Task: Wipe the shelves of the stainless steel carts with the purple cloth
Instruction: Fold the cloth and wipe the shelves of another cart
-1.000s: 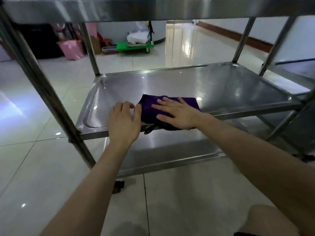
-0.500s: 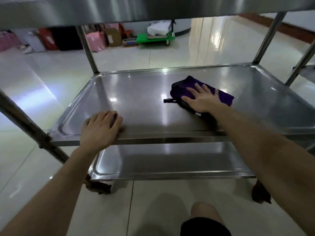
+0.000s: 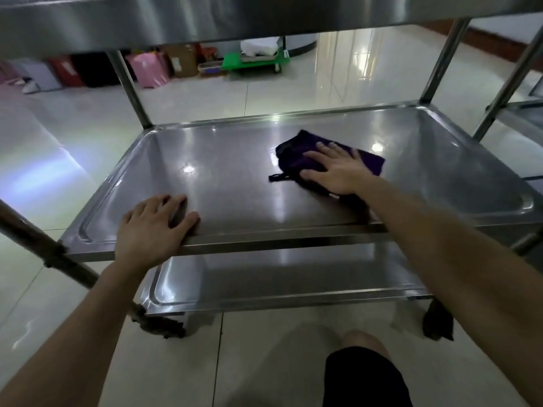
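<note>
Purple cloth [image 3: 293, 151] under the spread right hand [image 3: 338, 171] wants firm overlapping strokes into the corners of the middle shelf [image 3: 220, 186], with the flat left hand [image 3: 152, 227] bracing its rim.

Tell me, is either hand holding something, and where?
Nothing is gripped. The right hand presses flat atop the folded purple cloth; the left hand rests on the front of the stainless steel shelf.

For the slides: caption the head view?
Right hand presses purple cloth on middle shelf; left hand rests on its front edge.
</note>
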Available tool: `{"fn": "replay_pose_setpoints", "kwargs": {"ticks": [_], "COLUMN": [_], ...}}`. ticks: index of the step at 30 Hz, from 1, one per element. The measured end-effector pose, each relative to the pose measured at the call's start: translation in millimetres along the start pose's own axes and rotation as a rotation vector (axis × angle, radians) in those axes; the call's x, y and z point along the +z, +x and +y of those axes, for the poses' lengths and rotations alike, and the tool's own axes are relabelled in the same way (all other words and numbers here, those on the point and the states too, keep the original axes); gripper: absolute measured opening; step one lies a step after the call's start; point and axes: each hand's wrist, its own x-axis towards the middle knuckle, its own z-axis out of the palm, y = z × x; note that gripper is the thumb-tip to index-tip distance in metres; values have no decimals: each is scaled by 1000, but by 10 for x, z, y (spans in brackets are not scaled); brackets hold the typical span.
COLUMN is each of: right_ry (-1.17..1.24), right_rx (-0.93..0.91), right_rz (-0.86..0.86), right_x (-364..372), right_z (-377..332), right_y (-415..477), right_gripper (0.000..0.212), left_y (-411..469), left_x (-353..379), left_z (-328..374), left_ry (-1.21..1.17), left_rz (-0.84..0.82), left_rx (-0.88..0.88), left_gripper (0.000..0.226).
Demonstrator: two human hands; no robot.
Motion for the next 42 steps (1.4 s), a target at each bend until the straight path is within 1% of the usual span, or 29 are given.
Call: {"fn": "replay_pose_setpoints", "kwargs": {"ticks": [1,3,4,5,6,10,12,14,15,16,19,21,22,24,25,26,27,29,30,31,32,33,34,35,37,39,41,42], "right_ry": [7,-12,-23,-27,-29,-68,-64,-54,-43,-29,-7,1,-1,-10,-14,-24,-42,-67,-67,-59,-39,-20,-12,-8,15,24,-6,-9], "right_rx": [132,294,322,305,239,-211,-305,-310,-271,-199,111,280,342,393,354,265,132,-173,-289,-363,-395,-384,-323,-219,41,225,276,272], "right_rz": [2,-7,-8,-6,-10,-92,-132,-120,-99,-74,8,43,50,60,68,71,63,-21,-73,-110,-135,-143,-128,-91,12,79,85,83], "right_x": [-60,-101,-86,-46,10,323,406,371,311,230,-13,-105,-122,-69,-17,45,126,309,372,383,340,279,211,143,66,81,134,154], "right_z": [219,369,256,28,-286,-1702,-1937,-1713,-1483,-1203,-194,364,489,356,143,-111,-381,-846,-952,-941,-826,-644,-416,-149,393,679,661,600], "right_y": [38,129,174,217,258,238,191,216,238,247,200,69,4,-101,-152,-210,-283,-482,-583,-652,-692,-710,-730,-756,-825,-871,-865,-863], "right_gripper": [89,92,93,95,95,90,85,82,82,82,86,90,91,92,91,89,87,89,92,94,94,93,91,88,86,89,92,94], "left_y": [-3,-14,-22,-31,-38,-57,-91,-128,-138,-147,-151,-133,-124,-123,-117,-100,-84,-38,-24,-18,-10,1,9,5,9,43,84,100], "left_x": [-9,-22,-20,-17,-15,0,15,27,24,20,-8,-27,-30,-43,-47,-48,-48,-53,-55,-56,-61,-67,-78,-94,-134,-179,-189,-164], "left_z": [40,107,129,139,142,87,42,1,-15,-22,11,72,102,151,165,172,168,137,121,105,88,70,59,56,112,309,736,1016], "left_ry": [0,8,10,11,13,19,20,9,3,-1,5,15,24,33,37,44,51,58,55,48,42,42,44,40,18,-20,-91,-132], "left_rz": [4,9,10,12,15,5,-3,-1,-2,-7,-11,-9,-6,1,6,3,-5,-22,-34,-46,-58,-76,-96,-112,-133,-106,-23,11], "left_rx": [2,-2,-2,1,5,-6,-18,-18,-13,-7,-8,-15,-16,-20,-22,-20,-21,-26,-31,-38,-42,-39,-35,-38,-65,-103,-90,-43], "left_gripper": [94,91,89,89,89,90,92,92,92,92,91,88,87,86,85,86,87,90,92,95,97,100,101,100,90,79,69,63]}}
